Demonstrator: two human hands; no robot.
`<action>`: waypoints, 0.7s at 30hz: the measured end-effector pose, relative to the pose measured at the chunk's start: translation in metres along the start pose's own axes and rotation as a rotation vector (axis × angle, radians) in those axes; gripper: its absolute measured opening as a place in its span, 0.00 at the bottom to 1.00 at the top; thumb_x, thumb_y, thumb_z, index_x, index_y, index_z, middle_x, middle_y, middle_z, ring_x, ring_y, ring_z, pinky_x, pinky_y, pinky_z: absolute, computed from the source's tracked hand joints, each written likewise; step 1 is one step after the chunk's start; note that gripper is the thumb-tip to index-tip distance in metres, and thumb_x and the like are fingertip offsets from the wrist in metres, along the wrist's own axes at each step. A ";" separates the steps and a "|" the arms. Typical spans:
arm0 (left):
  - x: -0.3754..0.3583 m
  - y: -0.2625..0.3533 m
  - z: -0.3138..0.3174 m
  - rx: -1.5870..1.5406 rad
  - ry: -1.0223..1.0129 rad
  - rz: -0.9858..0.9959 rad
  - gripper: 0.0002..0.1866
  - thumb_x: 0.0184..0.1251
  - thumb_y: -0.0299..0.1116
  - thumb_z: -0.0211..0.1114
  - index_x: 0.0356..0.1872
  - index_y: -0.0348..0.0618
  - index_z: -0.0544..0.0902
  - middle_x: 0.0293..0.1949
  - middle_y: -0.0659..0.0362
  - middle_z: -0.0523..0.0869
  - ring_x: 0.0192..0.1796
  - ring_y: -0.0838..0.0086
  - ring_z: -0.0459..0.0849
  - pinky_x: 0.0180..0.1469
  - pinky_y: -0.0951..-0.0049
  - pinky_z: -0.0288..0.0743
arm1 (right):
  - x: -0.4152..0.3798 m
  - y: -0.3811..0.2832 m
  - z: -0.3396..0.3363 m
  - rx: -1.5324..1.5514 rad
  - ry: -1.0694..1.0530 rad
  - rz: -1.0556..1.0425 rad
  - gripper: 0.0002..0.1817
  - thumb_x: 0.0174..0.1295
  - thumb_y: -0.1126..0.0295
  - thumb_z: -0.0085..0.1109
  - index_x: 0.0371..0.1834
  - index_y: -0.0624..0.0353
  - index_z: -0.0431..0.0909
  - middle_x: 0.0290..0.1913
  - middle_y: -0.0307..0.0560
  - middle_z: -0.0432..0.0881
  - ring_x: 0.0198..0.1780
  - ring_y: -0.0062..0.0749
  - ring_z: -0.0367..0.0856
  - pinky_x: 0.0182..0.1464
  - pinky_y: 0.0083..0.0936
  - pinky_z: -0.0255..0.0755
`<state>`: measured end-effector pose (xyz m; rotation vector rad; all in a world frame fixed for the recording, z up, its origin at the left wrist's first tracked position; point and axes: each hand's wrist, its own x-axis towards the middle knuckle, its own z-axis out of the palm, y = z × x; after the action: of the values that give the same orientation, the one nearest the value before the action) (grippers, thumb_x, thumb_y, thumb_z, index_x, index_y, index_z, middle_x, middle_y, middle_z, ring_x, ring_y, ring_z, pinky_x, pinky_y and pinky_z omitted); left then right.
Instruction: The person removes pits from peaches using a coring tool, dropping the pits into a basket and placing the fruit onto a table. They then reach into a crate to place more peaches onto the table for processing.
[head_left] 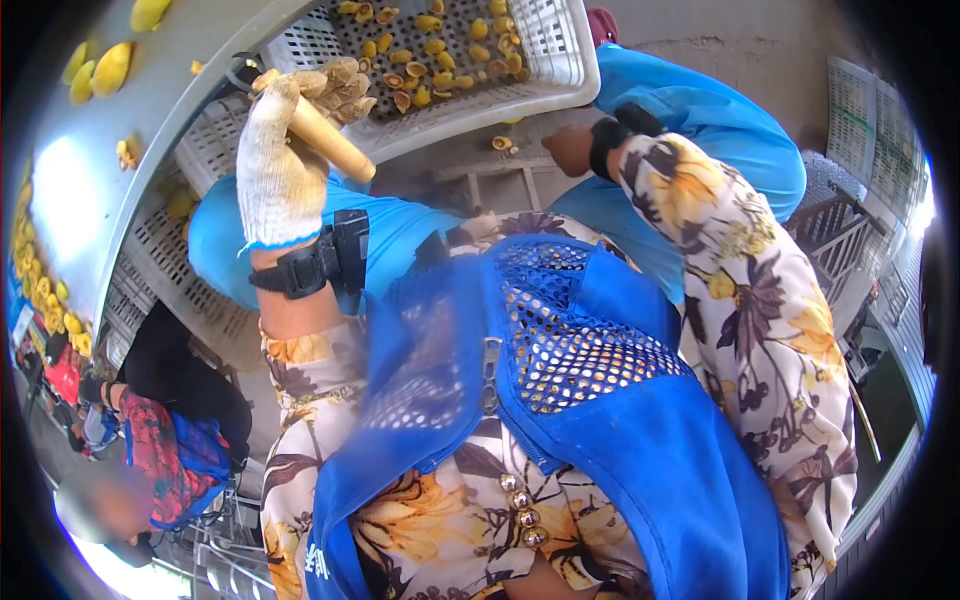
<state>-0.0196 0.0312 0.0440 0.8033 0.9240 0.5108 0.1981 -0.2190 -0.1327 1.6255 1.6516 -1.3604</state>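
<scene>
My left hand [305,125], in a dirty white knitted glove, is closed around the thick wooden handle [330,138] of a tool. A metal ring [243,72] shows at the tool's far end, near the table edge. Low between the crate and my right knee is my right hand [570,148], bare and dark in shadow; its fingers are too small and dim to read. Hollow yellow fruit pieces [436,68] lie in a white plastic crate [575,60] in front of me.
A metal table [150,120] at the left bears whole yellow fruit [112,72] and many cut pieces. Crates [200,150] stand below it. One cut piece [501,143] lies beyond my knees near a low frame [490,185]. Another person [165,450] is at the lower left.
</scene>
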 end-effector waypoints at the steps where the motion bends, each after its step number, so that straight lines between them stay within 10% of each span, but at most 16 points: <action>1: 0.000 -0.001 0.000 -0.026 0.010 -0.016 0.16 0.65 0.39 0.54 0.38 0.32 0.77 0.40 0.44 0.82 0.42 0.59 0.82 0.46 0.64 0.77 | 0.012 0.012 0.011 -0.012 0.000 0.005 0.15 0.51 0.75 0.49 0.44 0.62 0.75 0.39 0.61 0.81 0.44 0.54 0.79 0.45 0.42 0.74; 7: -0.003 -0.006 0.030 0.179 -0.168 -0.030 0.22 0.62 0.47 0.57 0.38 0.33 0.77 0.44 0.36 0.78 0.47 0.51 0.79 0.51 0.50 0.72 | 0.015 0.031 -0.016 0.007 0.016 0.119 0.17 0.49 0.72 0.52 0.44 0.62 0.75 0.39 0.60 0.81 0.43 0.53 0.79 0.44 0.41 0.74; 21: -0.013 -0.008 0.069 0.400 -0.222 -0.266 0.26 0.51 0.52 0.63 0.33 0.33 0.78 0.33 0.41 0.82 0.42 0.60 0.79 0.50 0.59 0.69 | 0.046 0.037 -0.017 0.191 0.038 0.172 0.21 0.46 0.65 0.57 0.45 0.62 0.75 0.38 0.58 0.81 0.41 0.49 0.79 0.42 0.39 0.74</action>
<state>0.0335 -0.0093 0.0682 1.0542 0.9202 -0.0008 0.2285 -0.1889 -0.1768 1.8654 1.4008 -1.4428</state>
